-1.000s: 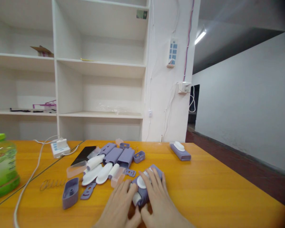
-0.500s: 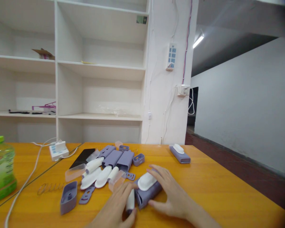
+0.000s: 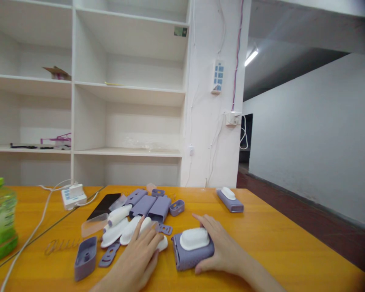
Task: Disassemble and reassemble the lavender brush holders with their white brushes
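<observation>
A purple case [image 3: 194, 256] lies on the table with a white oval pad [image 3: 195, 238] on its top. My right hand [image 3: 220, 245] is closed round the case's right end, thumb at the near edge and fingers behind. My left hand [image 3: 141, 249] reaches over the loose parts, with a white roller [image 3: 162, 243] poking out between thumb and forefinger; the rest of the roller is hidden. Beyond that hand are white oval pads [image 3: 114, 234], a purple slotted strip [image 3: 109, 254] and purple sleeves [image 3: 159, 208]. An open purple cap [image 3: 86, 257] stands to its left.
A second purple case [image 3: 230, 200] with a white pad sits at the back right. A green-lidded jar [image 3: 0, 221], a power strip [image 3: 74, 197] with a white cable, a black flat item [image 3: 105, 206] and a spring [image 3: 62, 245] are on the left. White shelves [image 3: 127, 152] stand behind.
My left hand has moved left and away from me, taking the white roller from beside the case towards the pile. The purple case has turned slightly and shifted right under my right hand.
</observation>
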`<state>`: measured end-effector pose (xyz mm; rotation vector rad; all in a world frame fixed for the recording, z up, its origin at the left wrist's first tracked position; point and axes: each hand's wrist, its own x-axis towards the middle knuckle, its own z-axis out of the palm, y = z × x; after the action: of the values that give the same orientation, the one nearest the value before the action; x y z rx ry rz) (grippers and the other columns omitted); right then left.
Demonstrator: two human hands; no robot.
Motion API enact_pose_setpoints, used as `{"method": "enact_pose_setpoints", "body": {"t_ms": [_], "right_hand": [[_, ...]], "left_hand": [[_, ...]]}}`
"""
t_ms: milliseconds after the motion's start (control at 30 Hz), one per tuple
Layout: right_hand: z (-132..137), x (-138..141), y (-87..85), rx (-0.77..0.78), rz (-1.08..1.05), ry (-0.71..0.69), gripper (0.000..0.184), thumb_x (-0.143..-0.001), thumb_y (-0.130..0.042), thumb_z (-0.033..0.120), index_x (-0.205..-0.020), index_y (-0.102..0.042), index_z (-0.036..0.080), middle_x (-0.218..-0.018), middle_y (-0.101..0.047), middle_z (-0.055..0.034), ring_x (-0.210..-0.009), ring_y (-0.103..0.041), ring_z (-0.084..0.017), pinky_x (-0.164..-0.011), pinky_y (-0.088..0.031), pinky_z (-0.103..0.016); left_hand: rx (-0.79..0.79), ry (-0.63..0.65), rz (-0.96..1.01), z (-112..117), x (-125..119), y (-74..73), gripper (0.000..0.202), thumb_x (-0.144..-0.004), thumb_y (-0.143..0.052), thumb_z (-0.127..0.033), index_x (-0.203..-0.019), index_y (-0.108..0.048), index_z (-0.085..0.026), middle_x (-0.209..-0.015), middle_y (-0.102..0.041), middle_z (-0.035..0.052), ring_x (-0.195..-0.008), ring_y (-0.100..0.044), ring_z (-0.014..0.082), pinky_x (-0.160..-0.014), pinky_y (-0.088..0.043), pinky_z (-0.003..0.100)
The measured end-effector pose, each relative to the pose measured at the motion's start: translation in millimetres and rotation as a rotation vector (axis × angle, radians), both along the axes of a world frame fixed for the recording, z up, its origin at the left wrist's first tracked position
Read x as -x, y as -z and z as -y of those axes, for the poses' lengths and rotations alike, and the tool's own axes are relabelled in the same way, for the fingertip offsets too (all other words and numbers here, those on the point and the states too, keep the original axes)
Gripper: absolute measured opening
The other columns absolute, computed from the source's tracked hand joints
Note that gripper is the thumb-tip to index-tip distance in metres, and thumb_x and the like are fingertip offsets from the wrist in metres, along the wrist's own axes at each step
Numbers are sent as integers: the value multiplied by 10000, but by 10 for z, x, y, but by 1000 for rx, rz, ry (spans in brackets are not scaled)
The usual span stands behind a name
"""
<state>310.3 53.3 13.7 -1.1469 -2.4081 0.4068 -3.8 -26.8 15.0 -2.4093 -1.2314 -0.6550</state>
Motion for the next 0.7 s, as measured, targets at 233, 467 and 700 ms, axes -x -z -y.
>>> {"method": "enact_pose_setpoints", "body": {"t_ms": [233, 467, 700], "right_hand": [[15, -12, 61, 71, -120, 20, 1420, -446, -931, 634, -1604, -218, 223, -1480, -463, -161, -1326, -471, -364, -1149, -346, -472], [128, 120, 98, 84, -169, -70, 1279, -465, -944, 581, -1547, -356, 237, -1487, -467, -149, -1331, -466, -377, -1159, -339, -471], [181, 138, 58, 63, -209, -163, 1243, -531, -907, 645, -1562, -328, 264, -1484, -487, -139, -1338, -475, -363, -1158, -345, -475]], "left_hand": [[-82, -255, -20, -177, -58, 81, 321, -859, -533, -47, -1074, -667, -245, -1166, -683, 76, -1137, -631, 297, -1120, -396, 629], [15, -19, 114, 53, 41, 43, 465, -974, -550, -257, -1430, -498, -332, -1498, -553, 58, -1403, -475, 308, -1223, -286, 580], [349, 121, 369, 40, -214, 452, 972, -792, -791, -472, -1581, -256, -282, -1573, -463, 158, -1393, -507, 353, -1125, -471, 477]]}}
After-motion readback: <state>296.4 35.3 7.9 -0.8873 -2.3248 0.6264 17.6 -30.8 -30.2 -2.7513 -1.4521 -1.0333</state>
